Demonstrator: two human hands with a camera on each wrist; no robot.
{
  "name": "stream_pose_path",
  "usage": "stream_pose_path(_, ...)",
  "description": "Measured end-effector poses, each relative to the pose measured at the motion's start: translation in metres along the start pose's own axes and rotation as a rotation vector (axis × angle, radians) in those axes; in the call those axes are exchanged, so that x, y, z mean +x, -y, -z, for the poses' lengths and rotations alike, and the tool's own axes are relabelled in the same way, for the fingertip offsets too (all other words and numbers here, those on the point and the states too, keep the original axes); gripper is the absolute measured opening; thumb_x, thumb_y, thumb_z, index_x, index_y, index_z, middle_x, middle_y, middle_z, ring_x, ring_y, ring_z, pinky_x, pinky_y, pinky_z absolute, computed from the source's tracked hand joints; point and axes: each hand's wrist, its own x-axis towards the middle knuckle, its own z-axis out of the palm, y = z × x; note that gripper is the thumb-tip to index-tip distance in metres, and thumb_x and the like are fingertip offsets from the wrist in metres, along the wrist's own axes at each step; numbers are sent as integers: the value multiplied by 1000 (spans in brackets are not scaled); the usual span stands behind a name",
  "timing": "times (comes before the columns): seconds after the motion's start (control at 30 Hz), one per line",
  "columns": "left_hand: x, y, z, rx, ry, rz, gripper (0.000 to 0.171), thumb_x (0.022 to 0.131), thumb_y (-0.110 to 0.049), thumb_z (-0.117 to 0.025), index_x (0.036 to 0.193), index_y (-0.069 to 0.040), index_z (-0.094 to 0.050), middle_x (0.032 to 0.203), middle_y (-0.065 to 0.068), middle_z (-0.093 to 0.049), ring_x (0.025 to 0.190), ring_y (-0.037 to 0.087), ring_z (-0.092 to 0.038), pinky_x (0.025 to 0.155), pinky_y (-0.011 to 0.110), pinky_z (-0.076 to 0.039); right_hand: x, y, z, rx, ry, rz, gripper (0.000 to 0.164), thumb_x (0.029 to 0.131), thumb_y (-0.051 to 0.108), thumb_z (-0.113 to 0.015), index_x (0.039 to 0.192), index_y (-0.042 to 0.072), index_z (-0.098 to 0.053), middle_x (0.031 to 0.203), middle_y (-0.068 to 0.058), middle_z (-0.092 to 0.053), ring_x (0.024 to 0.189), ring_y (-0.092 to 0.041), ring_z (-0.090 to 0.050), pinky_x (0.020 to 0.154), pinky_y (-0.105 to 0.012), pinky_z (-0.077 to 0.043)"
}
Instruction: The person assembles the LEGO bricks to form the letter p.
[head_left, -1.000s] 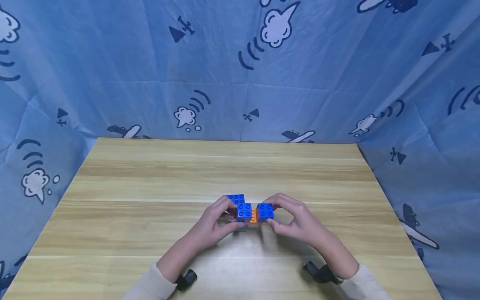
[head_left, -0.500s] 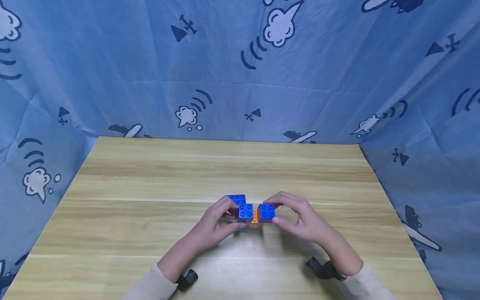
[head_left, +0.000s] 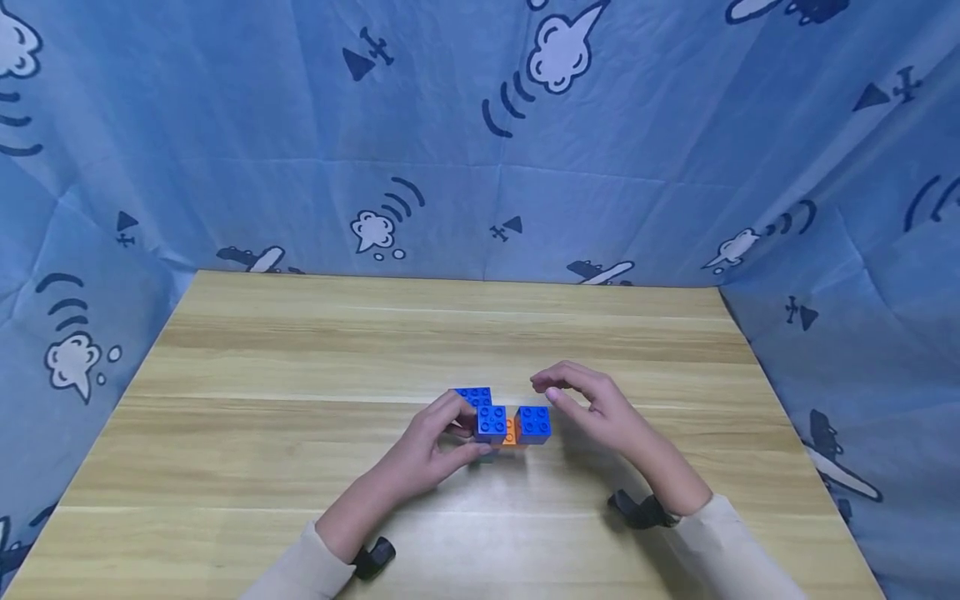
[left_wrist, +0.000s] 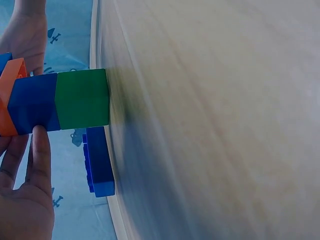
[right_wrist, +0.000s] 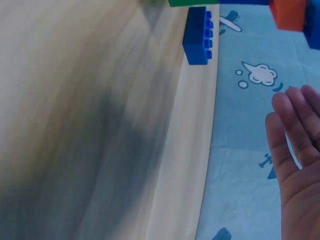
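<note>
A block stack stands on the wooden table: a green block [left_wrist: 82, 100] at the bottom, a blue block [left_wrist: 34, 102] above it, then an orange brick [head_left: 510, 432] bridging out to the right. On top of the orange brick sit two square blue blocks, a left one [head_left: 491, 423] and a right one [head_left: 533, 424], with a gap between. My left hand [head_left: 431, 450] holds the stack between thumb and fingers from the left. My right hand [head_left: 600, 406] is apart from the stack, behind and to its right, fingers loosely bent and holding nothing.
A longer blue brick [head_left: 475, 396] lies on the table [head_left: 300, 333] just behind the stack, partly hidden by my left hand. Blue patterned cloth [head_left: 450, 125] rises at the table's back and sides. Each wrist wears a black strap-on camera.
My right hand has let go of the right blue block and drawn away, backward and slightly right. The left hand keeps its hold; the stack has stayed nearly in place.
</note>
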Motion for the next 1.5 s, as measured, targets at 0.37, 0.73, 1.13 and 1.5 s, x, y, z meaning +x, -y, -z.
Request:
stream_pose_path(0.37, -1, 0, 0, 1, 11, 25, 23, 95, -18, -77, 110, -10, -61, 109, 4, -64, 104, 15, -68, 93, 26, -65, 21, -9, -12, 28, 99, -61, 26, 101, 16, -68, 125, 6, -70, 120, -12, -76, 109, -20, -71, 100, -48, -63)
stream_pose_path(0.73, -1, 1, -1, -5, 5, 6, 22, 97, -19, -76, 109, -11, -60, 110, 3, -63, 105, 15, -67, 93, 28, -65, 40, -12, -28, 26, 219, -120, 43, 95, 21, -77, 133, 5, -66, 128, -12, -73, 121, -29, -68, 110, -55, -56)
stream_pose_path(1.13, -1, 3, -2, -3, -5, -16, 21, 96, -18, -77, 107, -11, -60, 106, 4, -61, 103, 13, -66, 91, 28, -65, 53, -16, -39, 0, 351, -138, 55, 91, 15, -80, 140, 3, -59, 136, -15, -67, 130, -34, -62, 117, -56, -51)
stream_pose_path(1.5, -1, 2, -2, -17, -7, 0, 20, 96, -19, -77, 108, -12, -62, 109, 4, -63, 103, 11, -64, 91, 29, -66, 65, -18, -52, -15, 445, -129, 66, 84, 31, -85, 137, 2, -60, 135, -15, -67, 129, -31, -61, 119, -51, -50)
